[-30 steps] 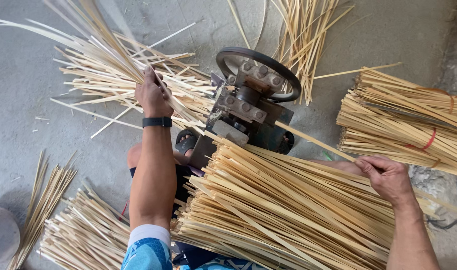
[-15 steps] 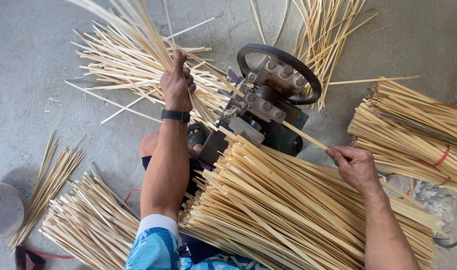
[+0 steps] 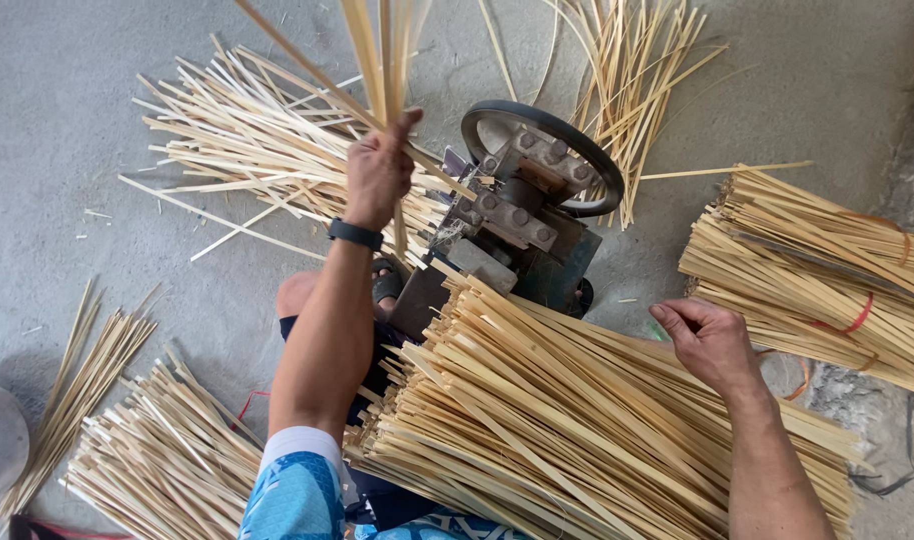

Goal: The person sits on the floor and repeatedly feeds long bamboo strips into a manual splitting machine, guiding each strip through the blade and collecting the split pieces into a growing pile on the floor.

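Nearest, a big heap of bamboo strips (image 3: 577, 430) lies across the lap. The right hand (image 3: 712, 345) rests on its right edge, fingers curled; whether they pinch a strip cannot be told. Farther left, the left hand (image 3: 379, 172), arm stretched out, is clenched around several raised strips (image 3: 377, 50) just beside the splitting machine (image 3: 522, 215). Bare concrete floor (image 3: 57, 110) opens at far left.

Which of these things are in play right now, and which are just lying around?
In play:
left hand gripping thin strips
right hand on the stack of slats
machine with wheel

Lying about:
tied bundle, right
loose strips on floor
small piles, lower left
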